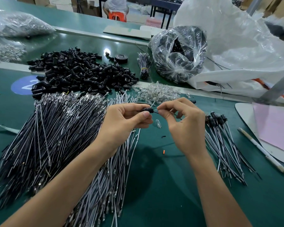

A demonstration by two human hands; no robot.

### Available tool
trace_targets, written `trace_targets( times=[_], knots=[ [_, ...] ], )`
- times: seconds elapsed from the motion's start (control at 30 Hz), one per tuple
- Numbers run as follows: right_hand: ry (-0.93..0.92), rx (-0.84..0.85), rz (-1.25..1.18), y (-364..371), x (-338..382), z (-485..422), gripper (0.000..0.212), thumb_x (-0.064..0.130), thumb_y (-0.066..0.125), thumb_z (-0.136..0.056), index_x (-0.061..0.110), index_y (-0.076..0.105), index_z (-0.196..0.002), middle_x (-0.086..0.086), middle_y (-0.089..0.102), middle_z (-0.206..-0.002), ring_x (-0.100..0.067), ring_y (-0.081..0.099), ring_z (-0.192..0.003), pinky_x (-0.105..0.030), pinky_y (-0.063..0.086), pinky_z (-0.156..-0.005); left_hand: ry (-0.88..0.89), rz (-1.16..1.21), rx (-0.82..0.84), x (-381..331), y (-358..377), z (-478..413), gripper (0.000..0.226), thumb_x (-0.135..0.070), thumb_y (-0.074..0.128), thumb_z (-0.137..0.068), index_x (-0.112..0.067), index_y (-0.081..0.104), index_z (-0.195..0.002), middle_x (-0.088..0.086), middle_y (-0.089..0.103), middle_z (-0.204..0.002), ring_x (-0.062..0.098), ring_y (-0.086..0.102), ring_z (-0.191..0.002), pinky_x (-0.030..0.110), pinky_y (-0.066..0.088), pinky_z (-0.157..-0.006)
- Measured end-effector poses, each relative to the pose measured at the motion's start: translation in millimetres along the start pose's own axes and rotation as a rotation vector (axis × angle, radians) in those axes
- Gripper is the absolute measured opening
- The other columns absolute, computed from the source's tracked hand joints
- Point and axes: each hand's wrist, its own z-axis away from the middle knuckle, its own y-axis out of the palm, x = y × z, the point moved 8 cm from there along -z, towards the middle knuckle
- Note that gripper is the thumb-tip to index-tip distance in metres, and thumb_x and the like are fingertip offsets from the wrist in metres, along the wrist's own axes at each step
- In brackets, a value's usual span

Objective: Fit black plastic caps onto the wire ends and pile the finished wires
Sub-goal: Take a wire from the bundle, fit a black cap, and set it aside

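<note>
My left hand pinches a black plastic cap between thumb and fingers above the green table. My right hand pinches the wire that runs out of the cap's right end. A large heap of loose black caps lies at the back left. A big fan of uncapped black and white wires spreads under my left forearm. The pile of finished capped wires lies to the right of my right hand. A small clear bulb lies on the table below my hands.
A heap of clear bulbs lies behind my hands. A tied wire bundle, a tape roll and a plastic bag of black parts sit at the back. A pen and pink paper lie at the right.
</note>
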Motion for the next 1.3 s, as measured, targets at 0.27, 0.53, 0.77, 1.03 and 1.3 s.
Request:
trace_targets(
  times=[0.27,0.53,0.77,1.03,1.3],
  knots=[
    [0.017,0.027,-0.031,2.5,0.0,-0.3,0.011,0.006,0.074,-0.082,0.017,0.073,-0.082,0.006,0.065,-0.079,-0.012,0.054,-0.074,-0.011,0.036,-0.071,0.001,0.015,0.008,-0.3,0.7,0.2,0.016,0.001,0.066,-0.083,-0.010,0.071,-0.094,0.008,0.075,-0.075,0.019,0.074,-0.070,0.022,0.057,-0.063],
    [0.008,0.061,0.016,6.3,-0.8,1.5,0.006,0.009,0.073,-0.084,0.015,0.075,-0.084,0.006,0.064,-0.079,-0.016,0.054,-0.077,-0.015,0.036,-0.073,0.011,0.006,0.012,0.2,1.0,-0.1,0.015,-0.001,0.068,-0.081,-0.012,0.072,-0.092,0.008,0.075,-0.075,0.019,0.074,-0.071,0.022,0.057,-0.064],
    [-0.089,0.052,0.092,7.0,10.3,3.3,0.005,0.003,0.072,-0.084,0.008,0.073,-0.084,0.001,0.064,-0.079,-0.020,0.054,-0.078,-0.025,0.044,-0.074,0.026,-0.036,0.020,1.1,1.0,0.0,0.017,0.002,0.069,-0.082,-0.011,0.072,-0.092,0.007,0.075,-0.074,0.018,0.074,-0.069,0.023,0.058,-0.063],
    [0.033,0.017,-0.083,6.5,2.2,3.0,0.009,0.002,0.075,-0.080,0.009,0.070,-0.084,0.006,0.068,-0.075,-0.009,0.061,-0.071,-0.012,0.046,-0.070,0.020,-0.042,0.029,1.2,1.6,0.8,0.015,0.001,0.069,-0.082,-0.009,0.072,-0.092,0.008,0.075,-0.074,0.018,0.073,-0.068,0.022,0.057,-0.062],
    [-0.002,0.062,-0.089,7.0,2.0,0.7,0.006,0.004,0.076,-0.080,0.010,0.074,-0.081,0.003,0.071,-0.076,-0.012,0.065,-0.071,-0.024,0.052,-0.071,0.021,-0.021,0.014,0.3,-0.2,-1.2,0.015,0.001,0.068,-0.082,-0.010,0.072,-0.092,0.007,0.075,-0.074,0.018,0.074,-0.068,0.022,0.058,-0.063]
  ],
)
